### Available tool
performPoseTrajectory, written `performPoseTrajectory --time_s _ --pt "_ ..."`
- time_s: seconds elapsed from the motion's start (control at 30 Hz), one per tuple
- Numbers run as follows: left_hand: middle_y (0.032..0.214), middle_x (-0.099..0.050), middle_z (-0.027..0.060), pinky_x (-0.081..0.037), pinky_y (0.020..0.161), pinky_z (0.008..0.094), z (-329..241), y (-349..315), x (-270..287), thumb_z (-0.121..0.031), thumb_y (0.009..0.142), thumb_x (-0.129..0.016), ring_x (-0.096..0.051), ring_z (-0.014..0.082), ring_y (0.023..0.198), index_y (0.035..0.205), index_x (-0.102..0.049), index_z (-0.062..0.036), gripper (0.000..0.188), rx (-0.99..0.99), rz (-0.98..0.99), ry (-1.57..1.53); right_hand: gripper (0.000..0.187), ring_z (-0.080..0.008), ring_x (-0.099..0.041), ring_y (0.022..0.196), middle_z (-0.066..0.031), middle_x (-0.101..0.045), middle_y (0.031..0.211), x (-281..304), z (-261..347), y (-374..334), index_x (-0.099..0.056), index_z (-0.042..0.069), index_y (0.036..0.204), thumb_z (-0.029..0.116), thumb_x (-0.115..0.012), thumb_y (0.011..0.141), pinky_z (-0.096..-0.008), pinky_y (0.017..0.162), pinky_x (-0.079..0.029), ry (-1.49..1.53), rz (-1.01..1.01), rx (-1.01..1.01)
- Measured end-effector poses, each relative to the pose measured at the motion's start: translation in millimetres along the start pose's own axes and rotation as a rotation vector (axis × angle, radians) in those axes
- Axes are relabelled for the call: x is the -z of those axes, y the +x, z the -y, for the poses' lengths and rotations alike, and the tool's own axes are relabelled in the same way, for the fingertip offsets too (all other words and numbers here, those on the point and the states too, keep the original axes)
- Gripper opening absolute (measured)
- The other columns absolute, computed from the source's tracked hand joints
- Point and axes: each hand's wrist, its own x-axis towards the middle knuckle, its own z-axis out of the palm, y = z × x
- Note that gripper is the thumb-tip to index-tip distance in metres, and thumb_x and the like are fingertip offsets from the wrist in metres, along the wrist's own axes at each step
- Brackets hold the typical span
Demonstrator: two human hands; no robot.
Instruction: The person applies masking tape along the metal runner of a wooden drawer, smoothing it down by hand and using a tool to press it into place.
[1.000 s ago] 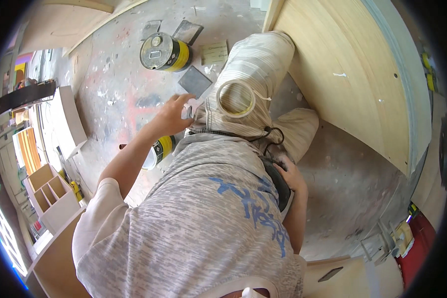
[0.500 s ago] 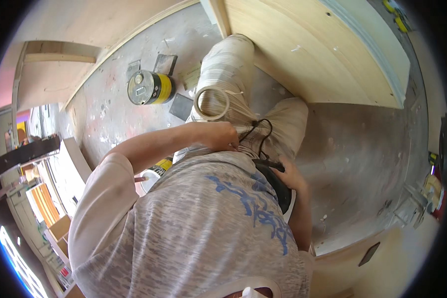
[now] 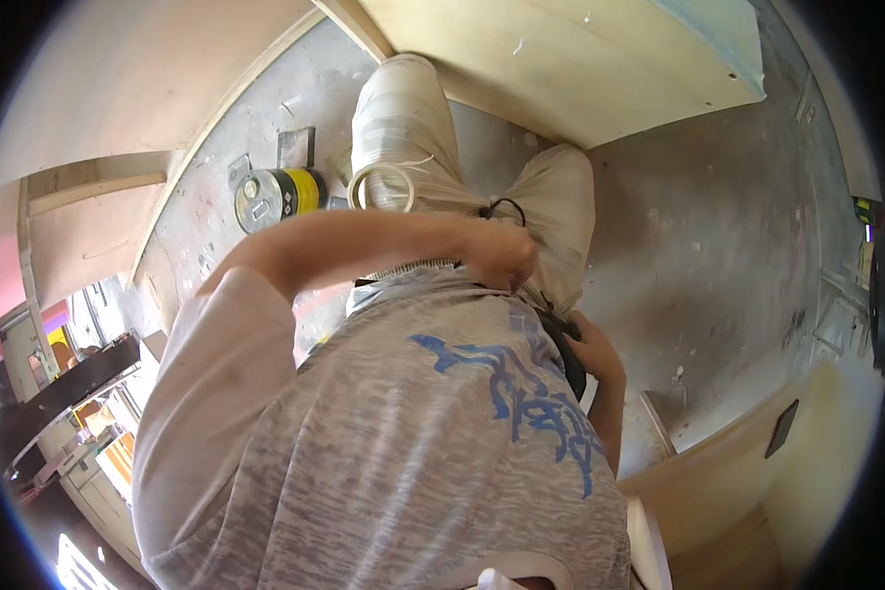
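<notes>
My left hand (image 3: pixel 504 258) is closed, knuckles up, at the hem of my grey patterned shirt (image 3: pixel 442 393). What its curled fingers hold is hidden. Beside it a black cord (image 3: pixel 501 208) loops over my pale trousers (image 3: pixel 403 108). At my right hip, my right hand (image 3: pixel 592 346) grips the edge of a black, soft-looking thing (image 3: pixel 563 356), partly covered by the shirt. A pale ring (image 3: pixel 410 187), like a roll of tape, rests against my left thigh, just beyond the left forearm.
Left of my legs stands a black and yellow metal can (image 3: pixel 303 192), near dark flat pieces (image 3: pixel 296 147) on the stained floor (image 3: pixel 698 246). A wooden panel (image 3: pixel 560 69) rises close in front of my knees. Another panel (image 3: pixel 728 472) stands at the lower right.
My left hand has moved right along the shirt hem, toward my right hand. The right hand stays at the black thing. My view has shifted, and the white container by my left side is now hidden.
</notes>
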Motion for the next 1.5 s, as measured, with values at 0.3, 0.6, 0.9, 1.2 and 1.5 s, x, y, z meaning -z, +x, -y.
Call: performPoseTrajectory --time_s 0.3,0.6,0.9,1.2,1.5 --pt "0.083 -0.068 0.0184 -0.051 0.073 0.0425 -33 86 22 -0.026 0.079 -0.067 -0.065 0.0351 0.081 0.091 -0.070 -0.0043 0.025 -0.288 -0.099 -0.058 0.029 -0.0118 -0.057 0.094 -0.0031 -0.064 0.102 -66 -44 -39 -0.061 0.004 0.107 0.005 -0.069 0.079 -0.0272 0.081 -0.045 0.973 -0.084 -0.354" --pt "0.106 -0.070 0.0065 -0.052 0.086 0.0284 90 -198 104 -0.018 0.088 -0.068 -0.066 0.0146 0.097 0.112 -0.067 -0.0033 0.029 0.668 -0.886 -0.057 0.051 -0.0235 -0.060 0.104 -0.0123 -0.062 0.116 43 -58 5 -0.050 0.003 0.130 0.010 -0.066 0.083 -0.0341 0.091 -0.048 0.445 -0.035 -0.046" --pt "0.103 -0.070 0.0085 -0.053 0.073 0.0273 136 -260 -2 -0.020 0.088 -0.065 -0.067 0.0169 0.087 0.113 -0.066 -0.0056 0.029 0.908 -0.721 -0.505 0.052 -0.0370 -0.050 0.123 -0.0277 -0.043 0.139 206 58 19 -0.034 -0.007 0.140 0.018 -0.047 0.096 -0.0459 0.105 -0.038 -0.020 -0.312 0.297" --pt "0.109 -0.067 0.0175 -0.055 0.078 0.0320 97 -255 -142 -0.009 0.079 -0.068 -0.066 0.0220 0.090 0.131 -0.052 -0.0049 0.055 0.868 -0.679 -1.224 0.069 -0.0437 -0.043 0.128 -0.0297 -0.039 0.141 299 171 -101 -0.027 -0.009 0.143 0.038 -0.043 0.096 -0.0527 0.108 -0.034 -0.527 0.199 1.103" --pt "0.099 -0.069 0.0160 -0.055 0.075 0.0297 99 -307 -145 0.005 0.078 -0.068 -0.069 0.0194 0.086 0.128 -0.050 0.0047 0.053 0.803 -1.059 -1.348 0.065 -0.0423 -0.044 0.127 -0.0292 -0.040 0.140 264 184 -170 -0.028 -0.008 0.143 0.035 -0.043 0.096 -0.0521 0.107 -0.036 -0.544 -0.051 1.158"
